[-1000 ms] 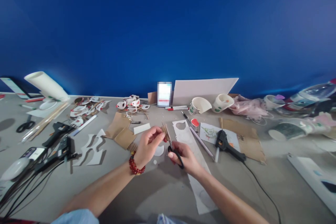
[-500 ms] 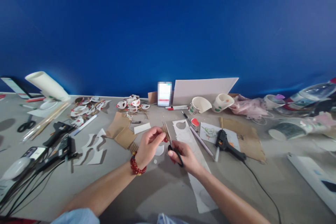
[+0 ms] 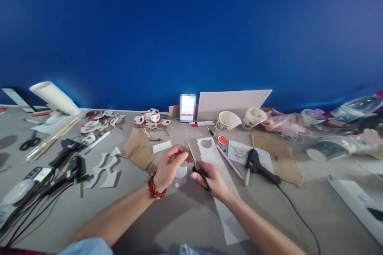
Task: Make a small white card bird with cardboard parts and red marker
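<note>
My right hand (image 3: 212,177) is wrapped round the black handles of a pair of scissors (image 3: 201,174). The blades point up and away, close beside the fingertips of my left hand (image 3: 172,164). Those left fingers are pinched together on a small brownish piece, mostly hidden, whose kind I cannot make out. Below my hands on the table lie a white curved paper cutout (image 3: 181,172) and a small white paper disc (image 3: 176,185). A long white paper strip (image 3: 224,207) with a hole cut near its far end runs beside and under my right hand.
To the right, a black glue gun (image 3: 261,167) rests on a drawing and brown cardboard (image 3: 287,159). More glue guns (image 3: 67,152) and cables lie left, near wavy white cutouts (image 3: 109,173). Paper cups (image 3: 228,120), a phone (image 3: 187,107) and small paper birds (image 3: 151,117) stand toward the blue wall.
Both hands stay in nearly the same place. The scissors' blades have shifted very slightly beside my left fingertips; nothing else visibly moved.
</note>
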`<state>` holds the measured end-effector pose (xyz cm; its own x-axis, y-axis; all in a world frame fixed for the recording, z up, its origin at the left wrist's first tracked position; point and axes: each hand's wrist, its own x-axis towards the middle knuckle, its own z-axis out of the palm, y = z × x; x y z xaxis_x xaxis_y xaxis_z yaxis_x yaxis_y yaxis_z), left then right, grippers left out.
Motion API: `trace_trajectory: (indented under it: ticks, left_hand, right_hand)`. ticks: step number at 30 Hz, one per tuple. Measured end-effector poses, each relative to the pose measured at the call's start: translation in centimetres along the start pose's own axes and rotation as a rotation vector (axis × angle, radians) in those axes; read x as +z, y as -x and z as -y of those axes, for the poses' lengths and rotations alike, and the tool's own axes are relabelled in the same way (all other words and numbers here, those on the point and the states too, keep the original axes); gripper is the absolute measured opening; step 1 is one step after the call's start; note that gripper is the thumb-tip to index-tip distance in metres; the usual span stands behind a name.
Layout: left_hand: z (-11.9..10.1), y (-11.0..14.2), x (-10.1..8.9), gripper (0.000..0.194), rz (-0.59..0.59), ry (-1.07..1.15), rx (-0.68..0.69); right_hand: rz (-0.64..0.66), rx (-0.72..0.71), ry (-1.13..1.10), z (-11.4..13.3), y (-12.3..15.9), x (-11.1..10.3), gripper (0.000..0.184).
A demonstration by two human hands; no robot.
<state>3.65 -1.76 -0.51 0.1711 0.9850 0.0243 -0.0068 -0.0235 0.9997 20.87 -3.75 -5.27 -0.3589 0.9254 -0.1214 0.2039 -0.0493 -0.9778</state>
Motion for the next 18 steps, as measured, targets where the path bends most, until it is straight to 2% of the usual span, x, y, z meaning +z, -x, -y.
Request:
trace_trajectory:
  ticks: [6,10,18]
  left_hand:
    - [0.12,-0.22,-0.53,0.02,-0.018,-0.019,0.065]
    - [0.14,0.07,-0.19,0.02,-0.017,-0.023,0.039]
    - [-0.38,0.26,-0.32,0.021,-0.002,-0.049,0.055]
  right_hand:
    - [0.046,-0.005,-0.034,-0.18,0.02,-0.06,0.061]
    - [0.081,0.0,-0.066,0.21,0.15,-0.18,0.062]
    - [0.071,-0.019,-0.01,0.44,0.16,-0.32,0.061]
